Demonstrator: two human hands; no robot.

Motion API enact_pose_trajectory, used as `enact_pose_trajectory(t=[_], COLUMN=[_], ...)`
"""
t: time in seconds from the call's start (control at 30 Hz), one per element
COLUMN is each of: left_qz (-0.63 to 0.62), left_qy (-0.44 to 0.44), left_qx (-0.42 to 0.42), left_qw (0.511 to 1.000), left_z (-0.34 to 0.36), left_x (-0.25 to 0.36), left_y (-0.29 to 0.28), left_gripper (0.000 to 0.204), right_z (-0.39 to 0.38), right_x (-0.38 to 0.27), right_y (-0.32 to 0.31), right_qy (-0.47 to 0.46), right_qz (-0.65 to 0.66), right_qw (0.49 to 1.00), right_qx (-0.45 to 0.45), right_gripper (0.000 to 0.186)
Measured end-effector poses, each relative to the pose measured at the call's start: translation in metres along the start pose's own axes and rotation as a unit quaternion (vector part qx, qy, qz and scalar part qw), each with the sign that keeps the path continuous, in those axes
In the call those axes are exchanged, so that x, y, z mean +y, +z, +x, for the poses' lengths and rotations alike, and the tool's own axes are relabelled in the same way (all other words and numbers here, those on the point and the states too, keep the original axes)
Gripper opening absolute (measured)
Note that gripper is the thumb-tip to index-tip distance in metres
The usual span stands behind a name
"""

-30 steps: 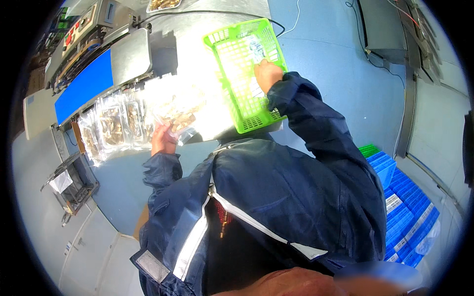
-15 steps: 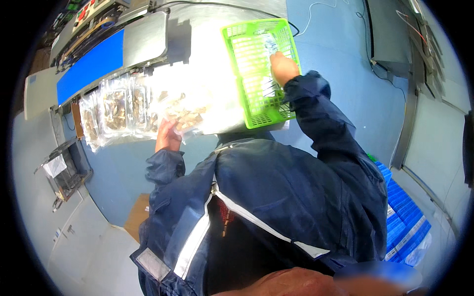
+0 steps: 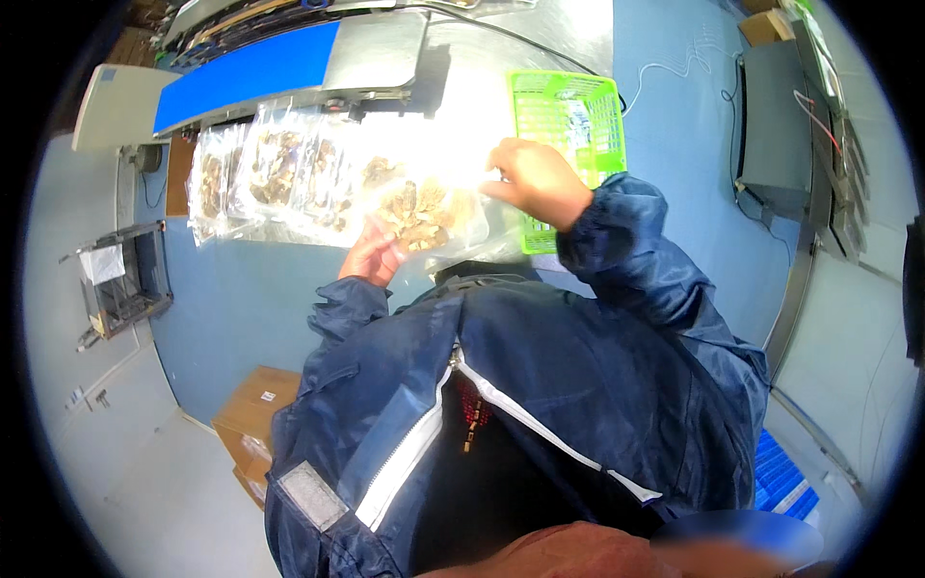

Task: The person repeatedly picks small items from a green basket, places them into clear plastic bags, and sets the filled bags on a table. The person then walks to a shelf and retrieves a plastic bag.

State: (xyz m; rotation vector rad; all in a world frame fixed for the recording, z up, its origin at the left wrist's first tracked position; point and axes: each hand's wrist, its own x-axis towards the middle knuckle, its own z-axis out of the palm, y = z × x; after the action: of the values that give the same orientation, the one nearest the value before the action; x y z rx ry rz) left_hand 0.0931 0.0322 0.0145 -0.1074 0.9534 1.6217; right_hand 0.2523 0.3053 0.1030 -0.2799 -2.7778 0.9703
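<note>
My left hand (image 3: 374,254) pinches the near left edge of a clear plastic bag (image 3: 462,229) lying on the bright metal table. Inside the bag are brown, crinkled dried pieces (image 3: 414,214), whose kind I cannot make out. Over the bag's right end hovers my right hand (image 3: 541,185), fingers drawn together and pointing left; strong glare hides whatever is between them. Just behind that hand stands a bright green plastic basket (image 3: 520,82) with small whitish packets (image 3: 578,123) inside.
Several filled clear bags (image 3: 275,169) lie in a row to the left. Behind them runs a machine with a blue belt (image 3: 251,77) and a metal plate (image 3: 378,53). A black cable (image 3: 501,34) crosses the table's back. Cardboard boxes (image 3: 252,400) stand on the floor at lower left.
My right hand has come out of the green basket and moved left to the bag's right end. My left hand keeps its hold on the bag. The whole view has shifted somewhat.
</note>
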Motion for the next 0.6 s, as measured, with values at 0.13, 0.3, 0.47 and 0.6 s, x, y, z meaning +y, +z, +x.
enact_pose_trajectory(t=[0.13,0.3,0.47,0.6], left_qz=[-0.086,-0.064,-0.061,-0.097], left_qy=[-0.024,0.003,0.001,0.021], left_qx=[-0.010,-0.017,-0.064,-0.042], left_qw=[0.996,0.998,0.996,0.994], left_z=[-0.016,-0.029,-0.029,-0.031], left_x=[-0.007,-0.016,-0.021,-0.018], left_y=[-0.010,-0.007,-0.044,-0.032], left_gripper=[0.056,0.056,0.055,0.054], right_z=[0.003,0.017,0.031,0.020], right_x=[-0.015,-0.019,-0.026,-0.030], right_y=[-0.019,-0.010,0.003,0.060], right_qy=[-0.005,0.145,0.156,0.058], right_qz=[0.037,0.229,0.176,0.107], right_qw=[0.998,0.945,0.957,0.991], right_qx=[-0.057,-0.185,-0.169,-0.057], right_gripper=[0.016,0.027,0.026,0.030])
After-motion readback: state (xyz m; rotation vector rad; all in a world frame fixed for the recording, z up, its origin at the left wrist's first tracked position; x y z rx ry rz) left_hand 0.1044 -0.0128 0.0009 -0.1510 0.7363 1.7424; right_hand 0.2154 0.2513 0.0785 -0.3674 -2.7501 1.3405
